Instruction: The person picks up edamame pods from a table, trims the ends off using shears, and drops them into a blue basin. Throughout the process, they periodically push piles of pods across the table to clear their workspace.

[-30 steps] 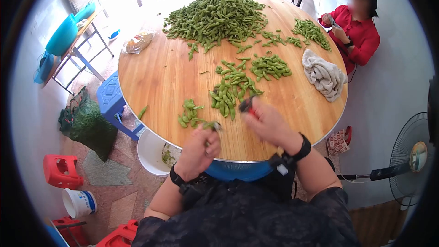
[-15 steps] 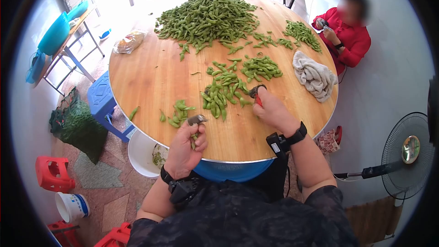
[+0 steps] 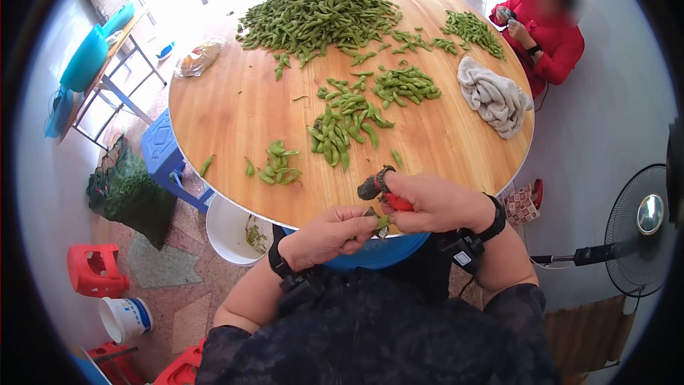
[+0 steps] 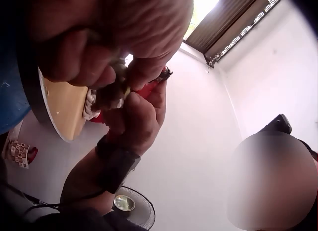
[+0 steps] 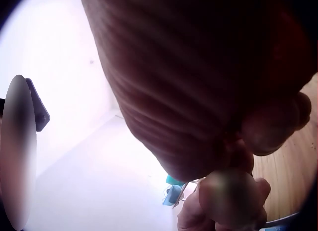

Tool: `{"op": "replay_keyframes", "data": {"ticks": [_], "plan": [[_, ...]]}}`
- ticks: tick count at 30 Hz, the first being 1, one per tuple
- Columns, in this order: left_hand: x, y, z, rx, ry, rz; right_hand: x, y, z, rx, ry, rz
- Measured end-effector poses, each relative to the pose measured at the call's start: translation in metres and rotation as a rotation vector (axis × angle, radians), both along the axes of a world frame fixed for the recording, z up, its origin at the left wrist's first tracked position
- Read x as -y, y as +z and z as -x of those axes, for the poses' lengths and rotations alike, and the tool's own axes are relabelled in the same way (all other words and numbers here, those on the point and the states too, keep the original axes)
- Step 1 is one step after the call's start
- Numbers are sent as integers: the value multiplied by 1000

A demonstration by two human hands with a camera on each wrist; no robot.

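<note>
My left hand (image 3: pixel 331 232) and right hand (image 3: pixel 427 203) meet over the near table edge, fingertips close together. Between them is a green soybean pod (image 3: pixel 383 222), pinched by the left fingers at one side and the right fingertips at the other. A dull metallic cover shows at the left fingertips. On the right hand, a dark wrapped piece (image 3: pixel 373 185) juts from the index finger side, and a red piece (image 3: pixel 399 203) shows below it. In the left wrist view the fingers hide most of the pod. Loose soybean pods (image 3: pixel 335 135) lie just beyond the hands.
A large heap of pods (image 3: pixel 320 11) covers the far side of the round table (image 3: pixel 228 128). Smaller piles, a towel (image 3: pixel 495 96) and a plastic bag (image 3: pixel 199 57) lie around it. A blue basin (image 3: pixel 377 253) sits below the edge, a white bucket (image 3: pixel 235 235) left, a fan (image 3: pixel 641 221) right.
My hands were apart, the right near the closest pile and the left by the small left pile. Both have come together at the near edge. One pod now lies apart, beyond the right hand.
</note>
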State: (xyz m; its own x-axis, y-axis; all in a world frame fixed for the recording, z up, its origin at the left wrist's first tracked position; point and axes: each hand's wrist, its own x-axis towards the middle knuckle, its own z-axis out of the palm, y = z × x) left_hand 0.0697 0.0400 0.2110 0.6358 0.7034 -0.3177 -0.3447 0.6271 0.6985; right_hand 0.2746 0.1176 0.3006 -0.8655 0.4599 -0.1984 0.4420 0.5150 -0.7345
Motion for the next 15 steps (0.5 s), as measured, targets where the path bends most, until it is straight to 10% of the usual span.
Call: {"op": "replay_keyframes", "data": {"ticks": [9, 15], "plan": [[13, -12, -13, 114, 358, -84, 25, -33, -1, -341, -518, 513], [16, -11, -20, -125, 434, -240, 40, -44, 3, -435, -488, 639]]}}
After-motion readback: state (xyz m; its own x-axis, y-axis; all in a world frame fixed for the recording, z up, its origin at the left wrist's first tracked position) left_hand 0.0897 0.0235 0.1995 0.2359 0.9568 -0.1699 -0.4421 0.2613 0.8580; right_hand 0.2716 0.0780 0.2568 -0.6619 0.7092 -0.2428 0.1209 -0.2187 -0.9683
